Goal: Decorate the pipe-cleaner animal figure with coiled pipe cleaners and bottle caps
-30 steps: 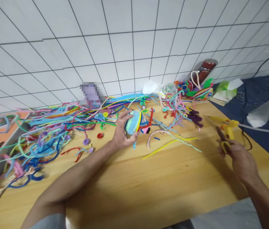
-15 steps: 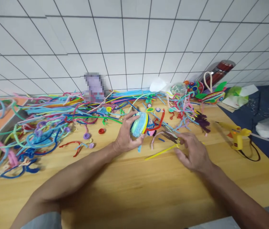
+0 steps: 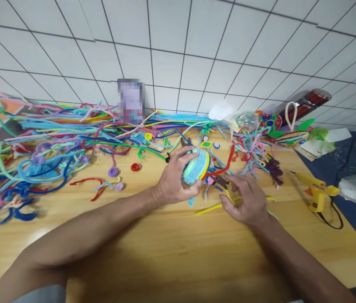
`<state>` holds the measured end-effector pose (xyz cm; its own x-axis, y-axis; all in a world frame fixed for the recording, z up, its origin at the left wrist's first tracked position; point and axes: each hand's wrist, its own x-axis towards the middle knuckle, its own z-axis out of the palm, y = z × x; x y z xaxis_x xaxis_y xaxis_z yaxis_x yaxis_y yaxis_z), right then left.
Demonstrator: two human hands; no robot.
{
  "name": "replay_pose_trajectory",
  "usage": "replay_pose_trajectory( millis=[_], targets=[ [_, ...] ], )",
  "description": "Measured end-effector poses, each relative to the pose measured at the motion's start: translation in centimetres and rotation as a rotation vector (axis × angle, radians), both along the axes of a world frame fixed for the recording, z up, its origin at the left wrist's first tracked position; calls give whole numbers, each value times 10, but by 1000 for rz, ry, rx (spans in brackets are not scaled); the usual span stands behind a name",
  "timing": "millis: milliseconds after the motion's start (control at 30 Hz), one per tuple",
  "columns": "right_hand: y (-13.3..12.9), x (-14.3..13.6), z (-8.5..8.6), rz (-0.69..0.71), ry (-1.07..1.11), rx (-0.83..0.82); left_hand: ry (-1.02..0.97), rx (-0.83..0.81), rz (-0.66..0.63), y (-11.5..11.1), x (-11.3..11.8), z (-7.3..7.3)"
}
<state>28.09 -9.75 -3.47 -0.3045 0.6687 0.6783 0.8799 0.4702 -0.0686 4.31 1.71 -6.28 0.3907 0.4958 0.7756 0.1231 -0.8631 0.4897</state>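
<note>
My left hand (image 3: 176,179) is wrapped round a rounded piece (image 3: 193,168) striped in blue, green and yellow. From its right side a bent red pipe cleaner (image 3: 230,160) sticks out. Dark-jawed pliers (image 3: 220,181) with yellow handles are in my right hand (image 3: 244,198), the jaws close to the red pipe cleaner's lower part. Whether the jaws touch it cannot be made out. A yellow pipe cleaner (image 3: 209,209) lies on the wooden table (image 3: 171,252) beneath the pliers.
Tangled pipe cleaners (image 3: 51,155) cover the left and back of the table. A yellow glue gun (image 3: 318,193) lies at the right. Behind are a red flask (image 3: 310,107), a blurred upright object (image 3: 131,101) and a tiled wall. A red cap (image 3: 135,167) sits left of my left hand.
The view has shifted and tilted. The pliers in my right hand have moved left, nearer the striped piece. My left hand still holds that piece.
</note>
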Motion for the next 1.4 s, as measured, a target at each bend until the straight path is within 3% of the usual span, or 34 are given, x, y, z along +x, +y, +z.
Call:
replay_pose_trajectory(
  millis=[833,1400],
  targets=[
    [17,-14,-3,-6,-87,123,-4,-8,-44,-1,3,-5],
    [15,-15,-9,-9,-50,68,17,-5,-56,-1,3,-8]
  ],
)
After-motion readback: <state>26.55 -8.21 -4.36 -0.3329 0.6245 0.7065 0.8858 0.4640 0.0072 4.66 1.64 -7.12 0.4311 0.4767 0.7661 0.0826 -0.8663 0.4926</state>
